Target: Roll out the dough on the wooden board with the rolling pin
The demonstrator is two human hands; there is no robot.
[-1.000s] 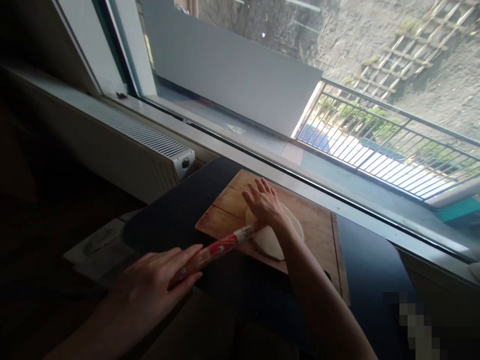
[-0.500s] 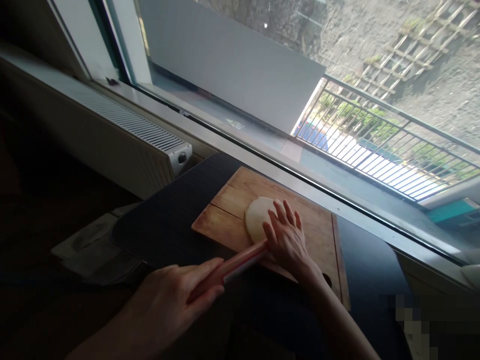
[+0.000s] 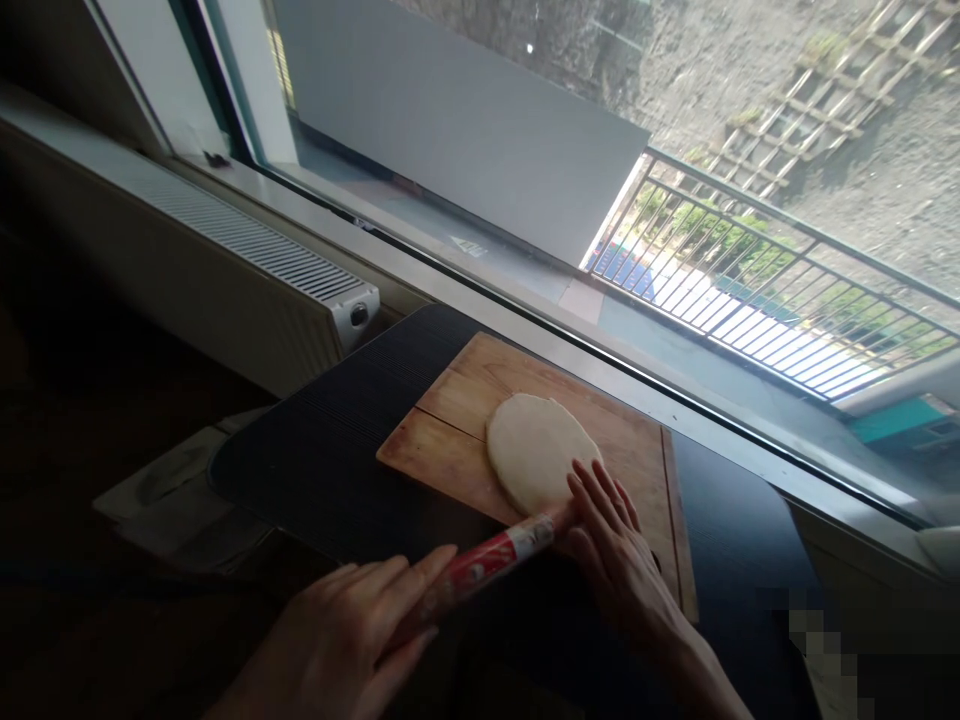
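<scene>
Since the frame half a second ago, your right hand (image 3: 622, 550) has come back toward you with the roller (image 3: 491, 560), and more of the dough (image 3: 540, 445) shows. Your left hand (image 3: 349, 620) is wrapped around the roller's near end, off the board (image 3: 442, 445). Your right lies with fingers stretched out over the far end, gripping nothing that shows; whether its fingertips touch the dough's right rim, you can't tell from here.

The dough is a flat, roughly round sheet on the board, with the roller along its near edge. The roller slants across the board's near edge, so uneven pressure from your two hands could thin the dough on one side. Fingertips pressed down at the rim could dent it, and a sticky roller could drag or fold that edge.

The board runs on past the dough at the far left and at the right, giving the roller length to travel there. Toward you, its edge is close. Further out, the table (image 3: 300, 460) meets the sill (image 3: 544, 348), which would limit a board pushed forward. The table's near edge is too dark to judge.
</scene>
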